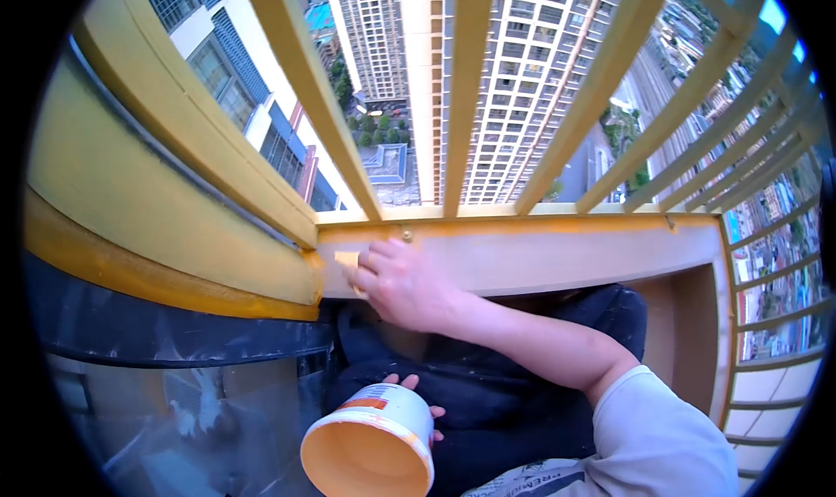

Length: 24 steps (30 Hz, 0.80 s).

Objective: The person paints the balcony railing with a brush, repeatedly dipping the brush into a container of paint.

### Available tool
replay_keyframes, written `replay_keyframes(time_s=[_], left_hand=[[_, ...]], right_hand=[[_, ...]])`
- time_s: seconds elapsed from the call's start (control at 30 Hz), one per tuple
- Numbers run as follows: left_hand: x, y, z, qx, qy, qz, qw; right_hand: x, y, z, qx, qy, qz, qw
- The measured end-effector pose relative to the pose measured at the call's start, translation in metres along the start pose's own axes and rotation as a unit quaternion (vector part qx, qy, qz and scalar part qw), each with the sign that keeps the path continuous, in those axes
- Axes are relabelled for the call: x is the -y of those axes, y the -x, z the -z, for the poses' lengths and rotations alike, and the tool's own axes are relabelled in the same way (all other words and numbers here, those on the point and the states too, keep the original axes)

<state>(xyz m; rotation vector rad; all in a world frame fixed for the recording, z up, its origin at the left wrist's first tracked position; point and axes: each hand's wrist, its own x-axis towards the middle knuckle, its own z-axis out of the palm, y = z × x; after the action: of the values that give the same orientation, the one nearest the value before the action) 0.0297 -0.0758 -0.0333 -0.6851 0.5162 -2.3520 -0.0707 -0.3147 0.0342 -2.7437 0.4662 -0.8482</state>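
My right hand (411, 286) reaches across to the pale ledge below the railing, its fingers closed. A small flat yellow piece (347, 258) sticks out past the fingertips, against the ledge; the fingers cover the rest and its kind cannot be made out. Near my lap, a white plastic bucket (396, 417) tilts with its mouth towards me. Its inside is coated pale orange, and an orange and blue label shows on its side. Fingertips of my left hand (436, 421) wrap round the bucket's far side; the palm is hidden behind it.
Yellow railing bars (466, 105) rise in front and along the right, with tall buildings and streets far below. The pale ledge (540, 258) carries an orange strip along its top. Left are a yellow panel (131, 210) and a dark frame with glass (200, 419). My bent legs (488, 401) fill the middle.
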Motion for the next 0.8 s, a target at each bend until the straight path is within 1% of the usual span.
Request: replay_keyframes(time_s=[0.03, 0.07, 0.1, 0.13, 0.2, 0.23, 0.27, 0.3, 0.33, 0.4, 0.43, 0.47, 0.53, 0.57, 0.6, 0.67, 0.73, 0.77, 0.8], left_hand=[[0.007, -0.004, -0.007, -0.001, -0.026, -0.023, 0.999], [0.012, -0.006, -0.009, -0.004, -0.045, -0.075, 0.996], [0.016, -0.008, -0.010, -0.005, -0.065, -0.126, 0.990], [0.021, -0.013, -0.008, 0.011, -0.091, -0.136, 0.986], [0.029, -0.023, -0.003, 0.041, -0.142, -0.158, 0.976], [0.039, -0.016, 0.010, 0.004, -0.206, -0.277, 0.939], [0.043, -0.011, 0.020, -0.030, -0.267, -0.392, 0.880], [0.043, -0.013, 0.019, -0.018, -0.313, -0.383, 0.869], [0.045, -0.014, 0.019, -0.009, -0.322, -0.380, 0.867], [0.049, -0.015, 0.021, -0.023, -0.275, -0.394, 0.877], [0.050, -0.015, 0.020, -0.018, -0.283, -0.392, 0.875], [0.052, -0.017, 0.020, -0.009, -0.293, -0.390, 0.873], [0.055, -0.020, 0.018, -0.003, -0.244, -0.391, 0.887], [0.056, -0.021, 0.017, -0.003, -0.254, -0.384, 0.888], [0.053, -0.019, 0.018, 0.007, -0.262, -0.382, 0.886], [0.051, -0.016, 0.022, -0.007, -0.234, -0.392, 0.890], [0.052, -0.014, 0.021, 0.002, -0.256, -0.385, 0.887], [0.050, -0.011, 0.023, 0.004, -0.245, -0.381, 0.892], [0.054, -0.014, 0.019, 0.016, -0.227, -0.377, 0.898]], right_hand=[[0.005, 0.010, 0.014, -0.014, -0.013, 0.008, 1.000], [0.008, 0.020, 0.027, -0.026, -0.023, 0.018, 0.999], [0.007, 0.031, 0.042, -0.042, -0.005, 0.003, 0.999], [0.000, 0.038, 0.056, -0.046, 0.006, 0.008, 0.999], [-0.022, 0.047, 0.083, -0.057, 0.118, -0.024, 0.991], [-0.034, 0.042, 0.101, -0.036, 0.186, -0.006, 0.982], [-0.043, 0.036, 0.120, -0.051, 0.230, 0.007, 0.972], [-0.043, 0.024, 0.143, -0.099, 0.243, 0.037, 0.964], [-0.034, 0.012, 0.168, -0.145, 0.253, 0.069, 0.954], [-0.007, -0.008, 0.220, -0.220, 0.294, 0.151, 0.918], [0.000, -0.016, 0.238, -0.245, 0.311, 0.182, 0.900], [0.006, -0.023, 0.247, -0.275, 0.324, 0.182, 0.887], [-0.007, -0.019, 0.236, -0.216, 0.344, 0.139, 0.903], [-0.011, -0.011, 0.224, -0.161, 0.356, 0.118, 0.913], [-0.008, -0.004, 0.211, -0.099, 0.315, 0.069, 0.941], [-0.001, -0.003, 0.214, -0.081, 0.237, 0.078, 0.965], [0.010, -0.029, 0.240, -0.139, 0.206, 0.071, 0.966], [0.003, -0.045, 0.257, -0.133, 0.248, 0.073, 0.957], [0.002, -0.063, 0.278, -0.150, 0.305, 0.033, 0.940]])
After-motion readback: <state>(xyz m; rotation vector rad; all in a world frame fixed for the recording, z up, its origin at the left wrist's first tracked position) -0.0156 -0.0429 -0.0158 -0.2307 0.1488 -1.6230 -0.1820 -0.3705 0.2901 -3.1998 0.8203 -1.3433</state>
